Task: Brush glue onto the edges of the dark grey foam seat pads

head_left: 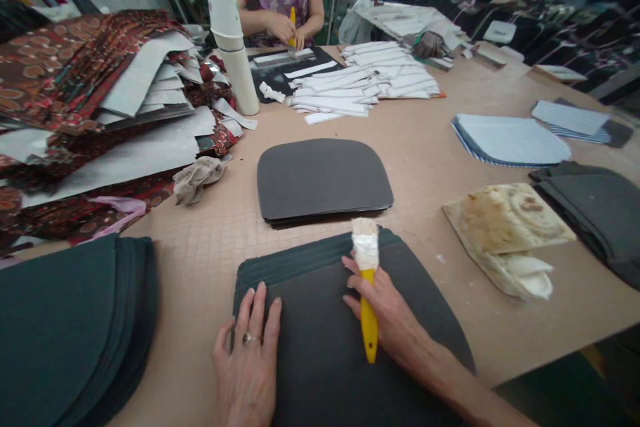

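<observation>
My right hand (387, 310) grips a yellow-handled brush (367, 280); its glue-whitened bristles point away from me at the far edge of a dark grey curved panel (325, 347) that tops a stack before me. On that panel's left side my left hand (250, 357) lies flat with fingers stretched out, a ring on one finger. Just beyond sits a stack of smoother dark panels (323, 177).
A glue-stained board (505, 220) lies at right, with dark fabric pieces (595, 210) beyond it. Another dark stack (70, 320) is at near left, patterned fabric and paper (85, 93) behind it. White strips (360, 87), a white tube (233, 40) and a person working sit across the table.
</observation>
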A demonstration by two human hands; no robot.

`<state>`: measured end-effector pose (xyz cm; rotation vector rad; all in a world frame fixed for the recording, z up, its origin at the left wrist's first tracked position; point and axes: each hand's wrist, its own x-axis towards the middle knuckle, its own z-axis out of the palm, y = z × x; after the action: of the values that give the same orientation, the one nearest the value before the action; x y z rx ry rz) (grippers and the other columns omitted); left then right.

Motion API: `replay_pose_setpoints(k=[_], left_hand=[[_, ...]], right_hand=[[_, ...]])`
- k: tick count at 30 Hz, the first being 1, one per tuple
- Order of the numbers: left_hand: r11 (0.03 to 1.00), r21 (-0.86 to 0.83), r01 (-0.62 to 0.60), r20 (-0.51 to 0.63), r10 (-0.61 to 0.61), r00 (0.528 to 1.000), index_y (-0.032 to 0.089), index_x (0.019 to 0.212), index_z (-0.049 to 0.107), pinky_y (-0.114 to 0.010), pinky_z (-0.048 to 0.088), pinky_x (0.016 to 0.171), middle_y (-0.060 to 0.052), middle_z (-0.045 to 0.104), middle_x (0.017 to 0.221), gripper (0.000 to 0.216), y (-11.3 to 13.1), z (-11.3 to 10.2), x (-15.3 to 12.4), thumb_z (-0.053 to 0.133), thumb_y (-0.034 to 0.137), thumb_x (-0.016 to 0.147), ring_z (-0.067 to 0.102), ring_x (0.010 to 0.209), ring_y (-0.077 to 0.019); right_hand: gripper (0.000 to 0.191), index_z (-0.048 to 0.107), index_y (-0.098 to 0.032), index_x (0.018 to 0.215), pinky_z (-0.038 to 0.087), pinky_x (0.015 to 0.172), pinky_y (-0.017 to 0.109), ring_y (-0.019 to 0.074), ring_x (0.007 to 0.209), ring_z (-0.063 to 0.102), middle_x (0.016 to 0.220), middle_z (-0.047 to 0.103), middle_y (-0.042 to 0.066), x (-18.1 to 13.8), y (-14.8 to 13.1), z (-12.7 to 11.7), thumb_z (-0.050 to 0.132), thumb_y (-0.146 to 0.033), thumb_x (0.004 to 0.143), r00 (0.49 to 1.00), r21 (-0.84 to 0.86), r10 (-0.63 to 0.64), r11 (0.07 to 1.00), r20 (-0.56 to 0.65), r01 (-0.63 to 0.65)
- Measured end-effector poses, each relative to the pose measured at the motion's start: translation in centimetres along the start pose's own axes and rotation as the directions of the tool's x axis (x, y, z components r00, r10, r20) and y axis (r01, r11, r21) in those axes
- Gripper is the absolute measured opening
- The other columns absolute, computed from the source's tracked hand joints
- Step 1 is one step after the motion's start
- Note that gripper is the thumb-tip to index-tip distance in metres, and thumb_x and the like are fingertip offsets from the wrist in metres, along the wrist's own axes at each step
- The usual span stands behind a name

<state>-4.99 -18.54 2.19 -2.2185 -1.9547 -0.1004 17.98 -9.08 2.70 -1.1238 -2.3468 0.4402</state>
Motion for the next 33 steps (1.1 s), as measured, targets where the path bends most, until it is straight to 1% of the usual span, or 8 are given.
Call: replay_pose_setpoints(k=[4, 9, 13, 15, 18, 21, 29, 33], left_hand=[[0.997, -0.045, 0.066, 0.035, -0.065, 0.997, 0.023, 0.124, 0.053, -0.043, 0.037, 0.090, -0.011, 0.049, 0.136, 0.056, 0.1, -0.3, -0.2, 0.037, -0.004, 0.077, 0.048, 0.122, -0.0245], [0.976, -0.175, 0.126, 0.040, -0.121, 0.992, 0.023, 0.117, 0.056, -0.045, 0.034, 0.098, -0.007, 0.054, 0.131, 0.056, 0.2, -2.0, 1.3, 0.039, -0.004, 0.071, 0.049, 0.121, -0.0231], [0.965, -0.244, 0.092, 0.038, -0.086, 0.996, 0.015, 0.125, 0.048, -0.048, 0.033, 0.104, -0.010, 0.052, 0.134, 0.039, 3.4, -3.5, 4.9, 0.040, 0.014, 0.087, 0.044, 0.125, -0.0238], [0.963, -0.265, 0.042, 0.084, -0.020, 0.996, 0.014, 0.134, 0.038, -0.049, 0.032, 0.108, -0.010, 0.044, 0.140, 0.045, 5.7, -3.5, 6.4, 0.041, 0.028, 0.091, 0.037, 0.131, -0.0240], [0.969, -0.238, 0.063, 0.133, -0.032, 0.991, 0.010, 0.136, 0.035, -0.049, 0.033, 0.108, -0.014, 0.040, 0.143, 0.056, 7.6, -2.6, 6.7, 0.041, 0.042, 0.090, 0.032, 0.134, -0.0263], [0.975, -0.172, 0.141, 0.138, -0.118, 0.983, 0.008, 0.136, 0.035, -0.051, 0.033, 0.108, -0.016, 0.038, 0.143, 0.055, 6.9, -1.9, 5.2, 0.042, 0.039, 0.090, 0.030, 0.135, -0.0272], [0.949, -0.082, 0.304, 0.037, -0.302, 0.953, 0.009, 0.141, 0.024, -0.060, 0.028, 0.107, -0.019, 0.037, 0.143, 0.057, 1.5, -1.1, 0.7, 0.041, 0.031, 0.091, 0.027, 0.136, -0.0298], [0.905, -0.095, 0.416, -0.063, -0.422, 0.904, 0.007, 0.143, 0.013, -0.060, 0.028, 0.106, -0.024, 0.035, 0.142, 0.063, 1.6, -1.8, -0.2, 0.041, 0.030, 0.091, 0.014, 0.138, -0.0330]], right_hand=[[0.010, 0.052, -0.021, 0.098, 0.050, 0.092, 0.049, 0.0276, 0.121, 0.049, 0.129, 0.054, 0.014, -1.9, 3.7, -2.2, 0.051, -0.023, 0.088, 0.987, -0.091, 0.128, 0.986, -0.093, -0.136], [0.012, 0.053, -0.021, 0.097, 0.049, 0.093, 0.049, 0.0285, 0.122, 0.049, 0.128, 0.055, 0.013, -3.0, 4.2, -1.9, 0.054, -0.025, 0.086, 0.992, -0.071, 0.049, 0.996, -0.116, -0.057], [0.014, 0.052, -0.019, 0.099, 0.048, 0.092, 0.049, 0.0301, 0.122, 0.048, 0.127, 0.055, 0.016, -3.4, 4.4, -1.0, 0.054, -0.026, 0.087, 0.988, -0.123, -0.001, 0.992, -0.155, -0.018], [0.016, 0.052, -0.018, 0.100, 0.047, 0.092, 0.049, 0.0307, 0.122, 0.048, 0.127, 0.055, 0.017, -3.5, 4.7, -0.7, 0.053, -0.027, 0.087, 0.988, -0.154, -0.020, 0.988, -0.153, -0.004], [0.016, 0.052, -0.018, 0.099, 0.046, 0.092, 0.049, 0.0305, 0.123, 0.048, 0.126, 0.055, 0.016, -3.7, 5.1, -0.5, 0.053, -0.028, 0.087, 0.988, -0.167, -0.026, 0.986, -0.151, 0.001], [0.016, 0.052, -0.019, 0.099, 0.046, 0.093, 0.049, 0.0299, 0.122, 0.048, 0.127, 0.055, 0.015, -3.8, 5.2, -0.5, 0.053, -0.029, 0.087, 0.991, -0.164, -0.006, 0.986, -0.133, -0.016], [0.017, 0.052, -0.018, 0.099, 0.046, 0.094, 0.050, 0.0302, 0.123, 0.047, 0.129, 0.053, 0.015, -3.7, 5.0, -0.5, 0.054, -0.029, 0.087, 0.991, -0.144, 0.003, 0.989, -0.136, -0.023], [0.016, 0.052, -0.018, 0.098, 0.047, 0.093, 0.050, 0.0296, 0.120, 0.049, 0.126, 0.054, 0.016, -3.5, 4.6, -1.0, 0.054, -0.030, 0.087, 0.992, -0.134, 0.004, 0.991, -0.124, -0.021]])
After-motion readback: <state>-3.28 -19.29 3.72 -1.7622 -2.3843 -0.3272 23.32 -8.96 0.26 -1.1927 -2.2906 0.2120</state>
